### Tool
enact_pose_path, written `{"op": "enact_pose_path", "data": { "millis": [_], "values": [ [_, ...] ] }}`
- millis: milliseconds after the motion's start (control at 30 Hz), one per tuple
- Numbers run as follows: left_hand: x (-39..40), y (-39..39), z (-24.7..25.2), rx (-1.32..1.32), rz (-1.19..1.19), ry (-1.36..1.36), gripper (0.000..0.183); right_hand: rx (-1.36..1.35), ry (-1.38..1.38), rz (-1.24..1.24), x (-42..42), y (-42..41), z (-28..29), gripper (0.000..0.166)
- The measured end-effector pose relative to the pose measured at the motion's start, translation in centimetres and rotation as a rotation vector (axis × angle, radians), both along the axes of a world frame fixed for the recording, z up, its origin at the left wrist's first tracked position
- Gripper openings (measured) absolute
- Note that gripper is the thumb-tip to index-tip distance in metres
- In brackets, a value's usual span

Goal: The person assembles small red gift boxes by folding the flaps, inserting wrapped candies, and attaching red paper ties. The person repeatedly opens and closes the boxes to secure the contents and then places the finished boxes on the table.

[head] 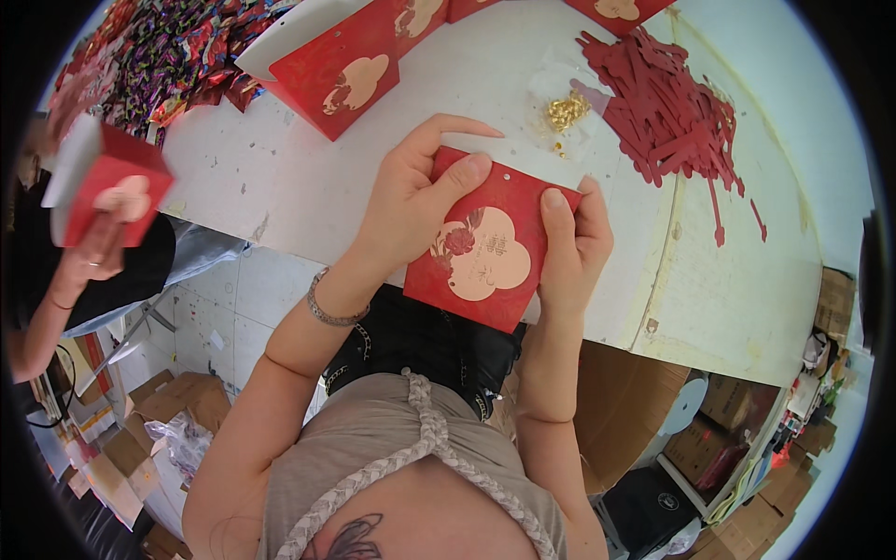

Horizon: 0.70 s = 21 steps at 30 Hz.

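Both my hands hold one red paper gift box, with a pale flower-shaped panel bearing writing and a small hole near its top edge. My left hand grips its upper left corner, thumb on the front and index finger stretched out beyond the edge. My right hand pinches the upper right edge, thumb on the front. Beyond the box, a clear plastic bag with small gold metal fasteners lies on the white table. A heap of dark red strips lies to its right.
More red gift boxes stand at the table's far side. Wrapped sweets are piled at the far left. At the left, a co-worker's hand holds another red box. Cardboard boxes stand below the table.
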State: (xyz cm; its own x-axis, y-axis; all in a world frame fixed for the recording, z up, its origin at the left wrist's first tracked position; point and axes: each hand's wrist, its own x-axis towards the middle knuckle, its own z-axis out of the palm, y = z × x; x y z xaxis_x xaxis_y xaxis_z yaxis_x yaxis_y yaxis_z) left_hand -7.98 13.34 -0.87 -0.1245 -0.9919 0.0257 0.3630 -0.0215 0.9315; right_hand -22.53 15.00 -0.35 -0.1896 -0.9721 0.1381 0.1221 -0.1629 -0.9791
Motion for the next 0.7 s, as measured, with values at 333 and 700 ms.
{"op": "enact_pose_path", "data": {
  "millis": [333, 700],
  "values": [
    [0.7, -0.1, -0.1, -0.089, -0.05, -0.078, 0.014, -0.184, 0.178, 0.108, -1.0, -0.1, -1.1, 0.019],
    [1.0, 0.3, 0.1, -0.106, -0.055, -0.111, 0.023, 0.052, -0.162, 0.288, -1.2, -0.6, -0.9, 0.031]
  ]
}}
